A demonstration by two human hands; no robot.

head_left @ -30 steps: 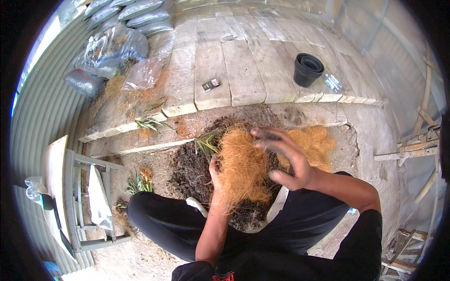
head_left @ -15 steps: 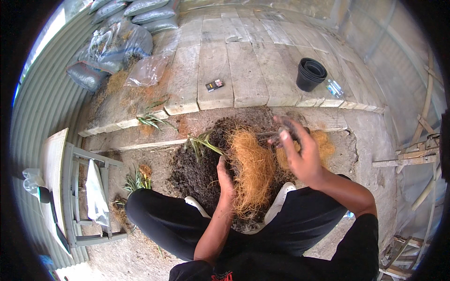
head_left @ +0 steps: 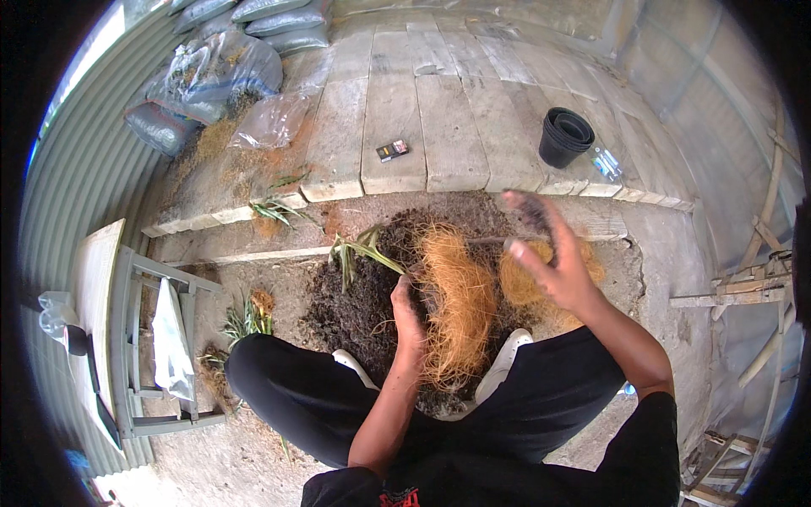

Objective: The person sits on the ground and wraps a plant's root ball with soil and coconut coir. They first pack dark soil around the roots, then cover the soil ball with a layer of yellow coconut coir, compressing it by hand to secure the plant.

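My left hand [head_left: 407, 314] is closed around the base of a green-leaved plant [head_left: 368, 247], whose leaves stick out to the left. Against its right side lies a long bundle of orange-brown coconut fibre [head_left: 459, 308]; the plant's lower end is hidden by hand and fibre. Right of the bundle my right hand [head_left: 557, 269] is raised, thumb and fingers spread, dark soil on the fingers, nothing held. A thin dark stick-like piece [head_left: 487, 242] shows between bundle and hand. Below is a heap of dark potting mix [head_left: 351, 317].
More fibre [head_left: 519, 279] lies beneath my right hand. Stacked black pots [head_left: 564, 139] and a small dark packet [head_left: 392, 151] sit on the boards ahead. Loose plants lie at left [head_left: 245, 318], near a small table [head_left: 173, 414]. Filled sacks [head_left: 224, 76] stand far left.
My right hand has shifted slightly right, away from the fibre bundle, with its fingers still apart. My left hand's fingers look more curled at the plant's base.
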